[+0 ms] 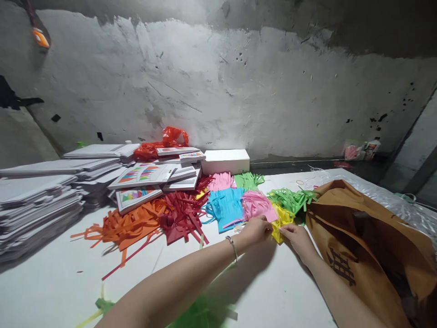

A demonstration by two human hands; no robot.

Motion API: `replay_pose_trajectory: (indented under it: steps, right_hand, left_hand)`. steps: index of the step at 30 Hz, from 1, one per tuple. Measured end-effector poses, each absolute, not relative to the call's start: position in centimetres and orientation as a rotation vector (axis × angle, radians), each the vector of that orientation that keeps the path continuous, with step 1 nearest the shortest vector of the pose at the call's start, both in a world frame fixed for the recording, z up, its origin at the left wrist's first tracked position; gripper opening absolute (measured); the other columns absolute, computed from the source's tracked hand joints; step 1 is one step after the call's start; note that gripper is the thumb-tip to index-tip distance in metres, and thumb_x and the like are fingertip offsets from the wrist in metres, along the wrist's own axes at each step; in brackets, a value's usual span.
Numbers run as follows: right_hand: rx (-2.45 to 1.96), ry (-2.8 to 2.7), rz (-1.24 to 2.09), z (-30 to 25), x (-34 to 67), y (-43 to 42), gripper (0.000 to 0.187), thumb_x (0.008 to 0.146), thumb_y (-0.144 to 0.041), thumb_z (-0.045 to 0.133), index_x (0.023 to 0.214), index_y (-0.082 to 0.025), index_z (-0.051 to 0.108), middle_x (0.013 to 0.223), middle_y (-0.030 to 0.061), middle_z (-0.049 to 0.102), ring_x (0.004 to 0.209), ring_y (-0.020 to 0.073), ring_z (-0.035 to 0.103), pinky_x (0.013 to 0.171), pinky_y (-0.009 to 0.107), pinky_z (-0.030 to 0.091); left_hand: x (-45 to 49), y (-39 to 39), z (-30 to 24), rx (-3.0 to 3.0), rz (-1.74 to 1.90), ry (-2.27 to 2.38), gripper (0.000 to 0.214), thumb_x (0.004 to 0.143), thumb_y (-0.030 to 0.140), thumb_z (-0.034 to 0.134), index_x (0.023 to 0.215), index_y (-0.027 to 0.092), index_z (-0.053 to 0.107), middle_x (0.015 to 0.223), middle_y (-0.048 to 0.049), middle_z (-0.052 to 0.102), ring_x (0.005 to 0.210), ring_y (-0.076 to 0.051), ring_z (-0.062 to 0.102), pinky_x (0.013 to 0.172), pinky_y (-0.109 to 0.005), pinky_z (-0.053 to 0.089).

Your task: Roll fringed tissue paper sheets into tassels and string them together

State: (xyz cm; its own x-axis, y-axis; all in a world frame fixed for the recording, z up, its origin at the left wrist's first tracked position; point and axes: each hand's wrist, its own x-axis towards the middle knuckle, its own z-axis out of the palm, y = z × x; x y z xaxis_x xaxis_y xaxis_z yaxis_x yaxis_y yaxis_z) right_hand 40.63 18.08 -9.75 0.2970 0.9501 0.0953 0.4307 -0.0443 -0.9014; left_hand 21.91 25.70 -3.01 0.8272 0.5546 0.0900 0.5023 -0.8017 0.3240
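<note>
My left hand [256,229], with a thin bracelet on the wrist, pinches the edge of a yellow bundle of cut paper strips [282,219] on the white table [68,282]. From the right, my right hand [296,238] grips the same yellow bundle, fingers closed on its lower edge. Just behind the hands lie a pink bundle [256,205], a blue bundle [226,206] and a green bundle [291,199] of strips. Further left, red strips [182,216] and orange strips [127,224] spread loosely.
A brown paper bag [368,246] lies open at the right. Stacks of white cards [37,205] and printed packets [141,175] fill the left. A white box [225,161] and a red plastic bag [164,143] sit by the grey wall. Green strips [205,314] lie near the front edge.
</note>
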Motion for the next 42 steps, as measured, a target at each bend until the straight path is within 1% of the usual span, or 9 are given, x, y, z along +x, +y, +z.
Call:
replay_pose_trajectory:
  steps: [3, 9, 14, 18, 21, 30, 37, 42]
  right_hand:
    - [-1.599, -1.279, 0.729, -9.9, 40.9, 18.1, 0.027, 0.098, -0.041, 0.065, 0.097, -0.014, 0.068, 0.094, 0.001, 0.069, 0.084, 0.0167, 0.068, 0.077, 0.034, 0.057]
    - [-1.568, -1.282, 0.721, -9.7, 40.6, 18.0, 0.027, 0.098, -0.041, 0.064, 0.1, -0.015, 0.067, 0.095, 0.0015, 0.069, 0.084, 0.0163, 0.068, 0.078, 0.035, 0.057]
    - [-1.601, -1.305, 0.668, -9.7, 40.4, 18.1, 0.027, 0.099, -0.041, 0.063, 0.098, -0.015, 0.067, 0.093, 0.0012, 0.069, 0.082, 0.0156, 0.067, 0.077, 0.034, 0.057]
    - [-1.64, -1.361, 0.572, -9.4, 40.1, 18.1, 0.023, 0.098, -0.038, 0.066, 0.1, -0.015, 0.067, 0.099, 0.0026, 0.069, 0.09, 0.0173, 0.068, 0.083, 0.038, 0.057]
    - [-1.682, -1.427, 0.48, -9.1, 39.8, 17.9, 0.021, 0.096, -0.036, 0.068, 0.098, -0.015, 0.066, 0.101, 0.0028, 0.068, 0.092, 0.0176, 0.067, 0.085, 0.039, 0.056]
    - [-1.748, -1.573, 0.314, -9.0, 39.4, 17.8, 0.021, 0.096, -0.036, 0.068, 0.094, -0.015, 0.066, 0.099, 0.0022, 0.068, 0.091, 0.0172, 0.066, 0.084, 0.038, 0.056]
    - [-1.814, -1.429, 0.272, -9.6, 39.9, 18.0, 0.022, 0.097, -0.038, 0.066, 0.096, -0.016, 0.066, 0.096, 0.0016, 0.067, 0.085, 0.0157, 0.066, 0.079, 0.035, 0.056]
    - [-1.772, -1.239, 0.362, -9.8, 40.4, 17.8, 0.026, 0.098, -0.04, 0.065, 0.102, -0.015, 0.066, 0.095, 0.0011, 0.068, 0.078, 0.0144, 0.066, 0.071, 0.031, 0.057]
  left_hand:
    - [22.8, 25.1, -3.5, 2.607, 0.241, 0.855, 0.022, 0.099, 0.033, 0.063, 0.111, 0.016, 0.067, 0.112, -0.007, 0.069, 0.094, -0.02, 0.069, 0.083, -0.04, 0.059]
    - [23.9, 24.6, -4.6, 2.383, 0.201, 0.953, 0.024, 0.099, 0.036, 0.064, 0.109, 0.014, 0.068, 0.104, -0.0048, 0.071, 0.088, -0.02, 0.07, 0.077, -0.037, 0.06]
    - [24.1, 24.6, -4.8, 2.258, 0.194, 1.013, 0.026, 0.099, 0.036, 0.064, 0.112, 0.014, 0.067, 0.108, -0.0054, 0.07, 0.091, -0.021, 0.07, 0.079, -0.038, 0.061]
    - [24.1, 24.6, -4.7, 2.207, 0.197, 1.026, 0.027, 0.099, 0.036, 0.064, 0.113, 0.014, 0.067, 0.11, -0.006, 0.07, 0.094, -0.022, 0.07, 0.081, -0.04, 0.06]
    - [24.0, 24.6, -4.7, 2.184, 0.201, 1.019, 0.027, 0.099, 0.036, 0.064, 0.114, 0.014, 0.067, 0.112, -0.0063, 0.07, 0.096, -0.023, 0.07, 0.082, -0.04, 0.06]
    - [23.9, 24.8, -4.9, 2.168, 0.209, 1.006, 0.025, 0.098, 0.035, 0.065, 0.112, 0.014, 0.067, 0.111, -0.0058, 0.07, 0.095, -0.023, 0.07, 0.082, -0.04, 0.06]
    - [24.3, 24.3, -4.9, 2.17, 0.244, 1.09, 0.026, 0.099, 0.036, 0.064, 0.114, 0.014, 0.067, 0.11, -0.0062, 0.07, 0.092, -0.021, 0.07, 0.08, -0.039, 0.06]
    - [24.6, 24.1, -4.7, 2.198, 0.349, 1.138, 0.026, 0.099, 0.036, 0.063, 0.114, 0.014, 0.066, 0.109, -0.0063, 0.07, 0.091, -0.02, 0.07, 0.08, -0.039, 0.06]
